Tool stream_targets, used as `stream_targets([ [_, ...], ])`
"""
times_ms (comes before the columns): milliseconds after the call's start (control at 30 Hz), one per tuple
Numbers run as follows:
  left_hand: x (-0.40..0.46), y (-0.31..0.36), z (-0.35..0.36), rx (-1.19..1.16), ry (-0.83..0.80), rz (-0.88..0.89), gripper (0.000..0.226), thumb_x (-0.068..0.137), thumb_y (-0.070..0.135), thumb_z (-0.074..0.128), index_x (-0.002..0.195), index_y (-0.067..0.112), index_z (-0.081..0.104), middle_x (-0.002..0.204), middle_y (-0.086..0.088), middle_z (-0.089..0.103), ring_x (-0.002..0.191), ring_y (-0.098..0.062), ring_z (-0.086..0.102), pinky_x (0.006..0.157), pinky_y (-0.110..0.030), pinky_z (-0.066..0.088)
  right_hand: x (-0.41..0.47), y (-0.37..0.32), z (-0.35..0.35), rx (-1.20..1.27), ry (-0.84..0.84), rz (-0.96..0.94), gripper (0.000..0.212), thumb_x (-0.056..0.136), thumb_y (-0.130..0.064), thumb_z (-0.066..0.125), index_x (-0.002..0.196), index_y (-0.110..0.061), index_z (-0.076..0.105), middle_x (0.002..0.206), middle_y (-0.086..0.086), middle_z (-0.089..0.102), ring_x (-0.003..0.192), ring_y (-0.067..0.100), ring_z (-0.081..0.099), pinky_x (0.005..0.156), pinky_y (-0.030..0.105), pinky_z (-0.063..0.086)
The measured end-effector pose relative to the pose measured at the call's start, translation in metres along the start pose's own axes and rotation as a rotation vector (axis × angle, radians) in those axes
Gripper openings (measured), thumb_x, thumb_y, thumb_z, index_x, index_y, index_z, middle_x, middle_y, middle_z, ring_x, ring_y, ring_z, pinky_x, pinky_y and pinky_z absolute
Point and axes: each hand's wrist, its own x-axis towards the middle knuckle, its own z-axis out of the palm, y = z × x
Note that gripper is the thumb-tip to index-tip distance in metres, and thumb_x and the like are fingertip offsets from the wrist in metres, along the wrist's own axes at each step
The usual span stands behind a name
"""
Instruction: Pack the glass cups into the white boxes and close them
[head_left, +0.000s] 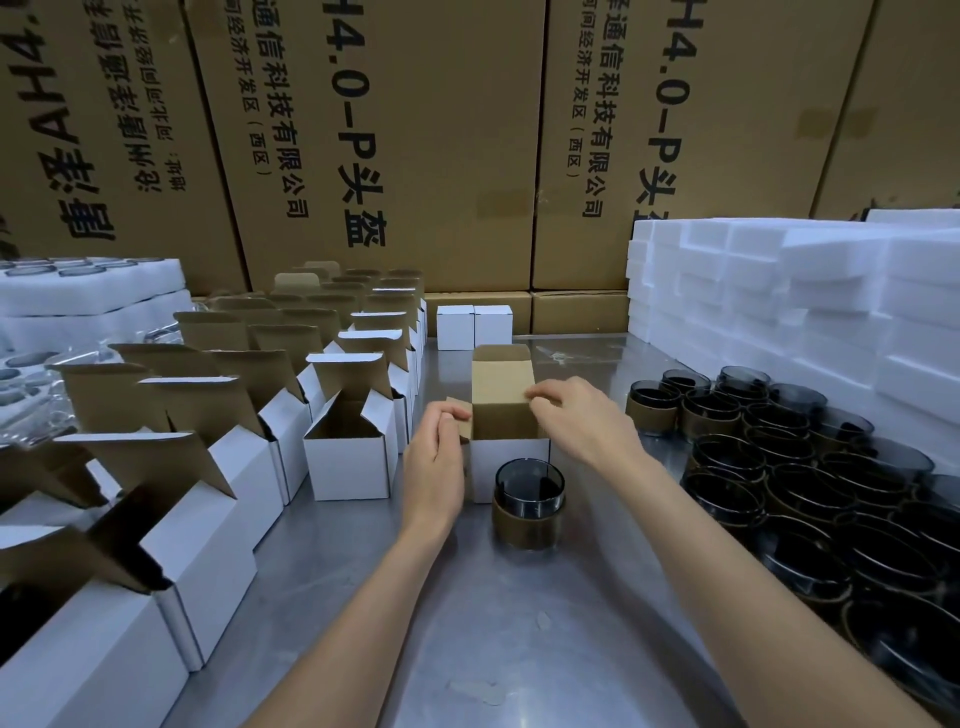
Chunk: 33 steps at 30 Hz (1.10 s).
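A white box (506, 462) with a brown inside stands in the middle of the metal table, its lid flap upright. My left hand (436, 457) pinches the box's left side flap. On the other side, my right hand (582, 415) pinches the right side flap at the top edge. Just in front of the box stands a dark glass cup (529, 501) with a brown sleeve round its lower half, touched by neither hand. Several more sleeved glass cups (810, 467) crowd the table's right side.
Rows of open white boxes (343, 447) fill the left side. Two closed white boxes (474, 326) stand at the back. White foam blocks (789, 301) are stacked at the back right, foam trays (88, 291) at the back left. Big brown cartons (415, 156) wall off the rear.
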Motion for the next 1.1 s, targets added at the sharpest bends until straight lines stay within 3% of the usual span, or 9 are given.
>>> stream_targets([
  [133,-0.001,0.001,0.002,0.021,-0.035,0.028,0.026,0.102,0.03,0.033,0.087,0.032,0.054,0.089,0.018,0.058,0.091,-0.002,0.055,0.082,-0.035,0.051,-0.006,0.008,-0.005,0.171,0.029,-0.083,0.035,0.096,-0.034,0.043,0.128,-0.036,0.055,0.136,-0.006,0.042,0.128,0.013,0.038,0.094,0.03,0.036],
  [300,-0.003,0.003,0.001,0.063,-0.045,0.097,0.021,0.102,0.026,0.037,0.096,0.033,0.055,0.092,0.022,0.057,0.089,0.015,0.05,0.071,-0.005,0.04,-0.034,-0.007,-0.017,0.067,0.215,-0.341,0.009,0.089,-0.036,0.057,0.087,-0.031,0.064,0.099,-0.014,0.049,0.102,0.005,0.036,0.075,0.023,0.034],
  [433,-0.003,0.003,0.001,0.077,-0.047,0.123,0.02,0.102,0.029,0.039,0.112,0.034,0.056,0.103,0.029,0.054,0.097,0.02,0.047,0.074,0.002,0.035,-0.052,-0.017,-0.026,-0.19,-0.12,-0.422,0.021,0.081,-0.052,0.06,0.074,-0.032,0.063,0.082,-0.014,0.058,0.09,0.009,0.041,0.078,0.031,0.036],
  [567,-0.003,0.002,0.001,0.106,-0.053,0.118,0.024,0.1,0.029,0.044,0.121,0.031,0.054,0.115,0.018,0.054,0.103,0.004,0.05,0.076,-0.006,0.036,-0.057,-0.02,-0.026,-0.323,-0.335,-0.414,0.017,0.079,-0.051,0.067,0.083,-0.034,0.067,0.079,-0.018,0.056,0.094,0.01,0.043,0.076,0.027,0.031],
  [667,-0.002,0.001,0.001,0.122,-0.047,0.122,0.027,0.099,0.026,0.046,0.124,0.027,0.055,0.122,0.012,0.056,0.108,-0.003,0.049,0.073,-0.002,0.036,-0.053,-0.017,-0.035,-0.139,-0.357,-0.384,0.011,0.081,-0.04,0.071,0.081,-0.029,0.069,0.07,-0.017,0.056,0.076,0.003,0.051,0.068,0.021,0.035],
  [733,-0.002,0.001,0.0,0.119,-0.039,0.134,0.027,0.099,0.024,0.046,0.123,0.026,0.056,0.122,0.009,0.058,0.107,-0.006,0.052,0.072,0.0,0.037,-0.05,-0.016,-0.043,0.166,-0.305,-0.355,0.012,0.082,-0.033,0.072,0.074,-0.025,0.067,0.067,-0.013,0.058,0.063,-0.002,0.05,0.061,0.014,0.037],
  [833,-0.002,0.001,0.001,0.116,-0.046,0.142,0.024,0.099,0.027,0.045,0.12,0.033,0.054,0.117,0.009,0.059,0.097,-0.004,0.056,0.07,-0.007,0.04,-0.044,-0.016,-0.046,0.542,-0.01,-0.358,0.008,0.084,-0.021,0.07,0.078,-0.017,0.069,0.072,-0.002,0.062,0.068,0.004,0.051,0.067,0.022,0.041],
  [967,-0.003,0.0,0.002,0.135,-0.039,0.132,0.027,0.1,0.034,0.042,0.124,0.037,0.052,0.115,0.016,0.055,0.097,0.008,0.053,0.069,-0.006,0.038,-0.03,-0.021,-0.03,0.116,0.353,-0.409,0.017,0.087,-0.031,0.066,0.096,-0.018,0.072,0.087,-0.01,0.062,0.09,0.012,0.042,0.081,0.032,0.033],
  [1100,-0.002,0.0,0.002,0.157,-0.031,0.152,0.033,0.099,0.031,0.042,0.13,0.039,0.049,0.117,0.022,0.047,0.098,0.02,0.045,0.072,-0.008,0.037,-0.021,-0.022,-0.014,-0.349,0.293,-0.482,0.027,0.093,-0.043,0.053,0.108,-0.027,0.068,0.106,-0.01,0.063,0.107,0.016,0.041,0.089,0.033,0.017],
])
